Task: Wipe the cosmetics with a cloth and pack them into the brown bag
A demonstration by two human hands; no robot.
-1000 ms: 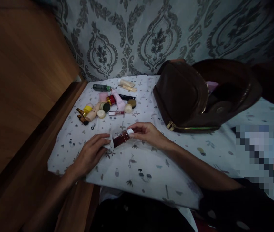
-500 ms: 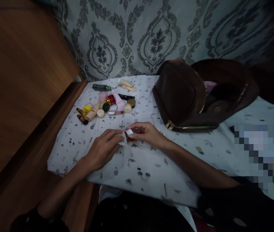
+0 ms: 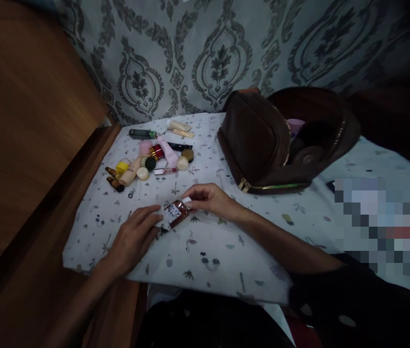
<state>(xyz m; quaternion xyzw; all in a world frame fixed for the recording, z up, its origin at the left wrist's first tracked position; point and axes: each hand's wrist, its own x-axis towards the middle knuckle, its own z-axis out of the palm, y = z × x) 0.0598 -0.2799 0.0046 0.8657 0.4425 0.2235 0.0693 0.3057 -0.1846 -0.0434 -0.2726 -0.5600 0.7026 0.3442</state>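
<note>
A small brown glass bottle with a patterned label lies tilted just above the cloth, its white cap pinched by my right hand. My left hand is at the bottle's base. Its fingers press a thin white tissue against that end; part of the tissue blends with the cloth. Beyond both hands lies a loose group of cosmetics, with a red-and-white lip tube and a cream-coloured round jar closest.
An unzipped brown leather bag stands at the right, a pink item inside. Behind the cosmetics, a green bottle lies near the patterned curtain. A wooden panel borders the left. The printed cloth covers the surface.
The left hand has drawn back left and down toward the bottle's base, baring the brown glass and label. The right hand still grips the cap. The camera view has shifted slightly.
</note>
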